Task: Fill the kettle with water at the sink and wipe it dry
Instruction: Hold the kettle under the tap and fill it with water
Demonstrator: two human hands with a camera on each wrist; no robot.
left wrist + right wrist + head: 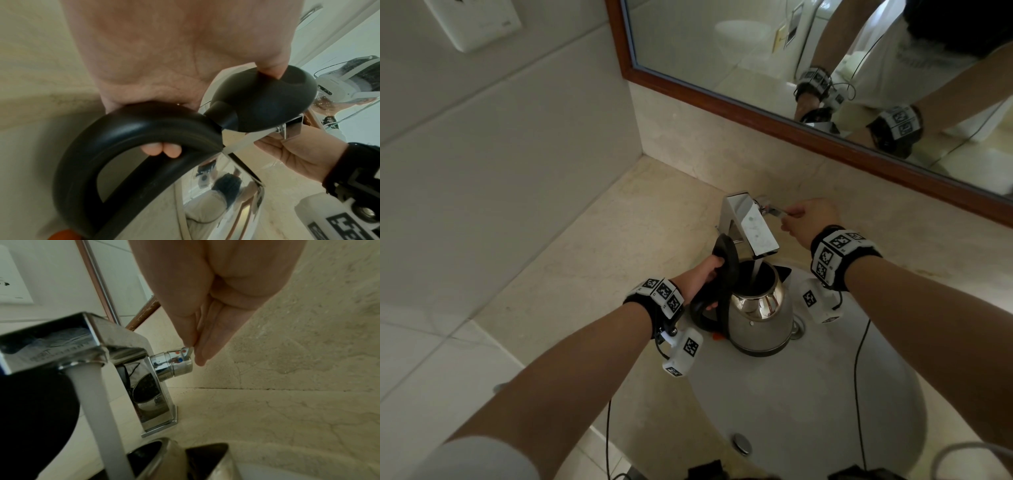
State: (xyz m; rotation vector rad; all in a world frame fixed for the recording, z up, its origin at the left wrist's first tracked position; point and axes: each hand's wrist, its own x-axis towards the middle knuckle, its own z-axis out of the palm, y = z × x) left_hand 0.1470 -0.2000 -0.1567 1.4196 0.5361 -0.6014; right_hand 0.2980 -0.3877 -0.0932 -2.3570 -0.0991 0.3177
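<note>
A steel kettle [760, 318] stands upright in the white sink [808, 394], right under the chrome faucet [751, 226]. Its black lid [726, 253] is flipped open and a stream of water [756, 270] runs into the mouth. My left hand [705, 279] grips the black handle [133, 129], with fingers [162, 149] curled under it and the thumb against the lid [263, 100]. My right hand [804, 219] pinches the faucet's small side lever [188, 352] between thumb and fingers [205, 331]. The water stream [98, 402] falls from the faucet spout [72, 345] past the kettle's rim [164, 451].
A beige marble counter [619, 240] surrounds the sink, with a tiled wall on the left and a wood-framed mirror [756, 102] behind. A white wall plate [472, 20] sits high on the left. The overflow hole [743, 443] is at the basin's near side. Cables hang from both wrists.
</note>
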